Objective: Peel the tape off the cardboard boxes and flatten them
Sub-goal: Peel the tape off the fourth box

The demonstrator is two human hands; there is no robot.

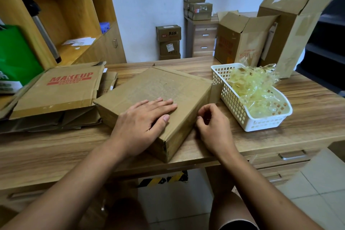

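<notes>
Flat brown cardboard box (158, 87) lies at an angle on the wooden desk (56, 147), near its front edge, between a stack of flattened brown cardboard (61, 97) and a white plastic lattice basket (248, 127) that holds crumpled yellowish clear tape (252, 87). Left hand (143, 117) rests palm down on the box top, fingers straight and together. Right hand (212, 123) sits at the box's right side wall, fingers curled, thumb and forefinger tips pressed together (whether tape lies between them cannot be told).
</notes>
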